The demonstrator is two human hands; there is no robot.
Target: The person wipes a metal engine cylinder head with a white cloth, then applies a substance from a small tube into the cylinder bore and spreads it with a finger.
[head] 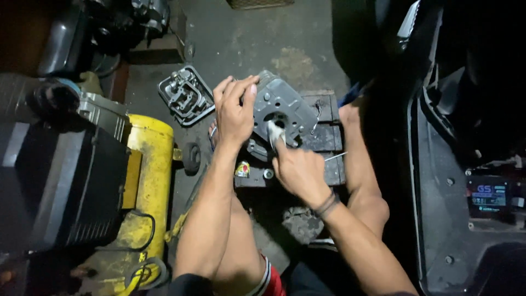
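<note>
1. Stained concrete floor [290,38] is filling the upper centre of the frame, dim and oily.
2. At centre, a grey engine casting [285,107] is resting tilted on a dark wooden block [329,137].
3. At the casting's upper left edge, the left hand [234,109] is gripping it, fingers curled together over the rim.
4. Just below the casting, the right hand [298,170] is pinching a pale rag [274,131] and pressing it into the round bore.
5. To the upper left, near the left hand, a metal cover [185,96] is lying flat on the floor.
6. Along the lower left, a yellow tank [145,181] is crowding the left forearm, with a black box [66,186] beside it.
7. On the right, a dark vehicle panel [444,208] is hemming in the right arm.
8. Bare knees are bracketing the block from below.
</note>
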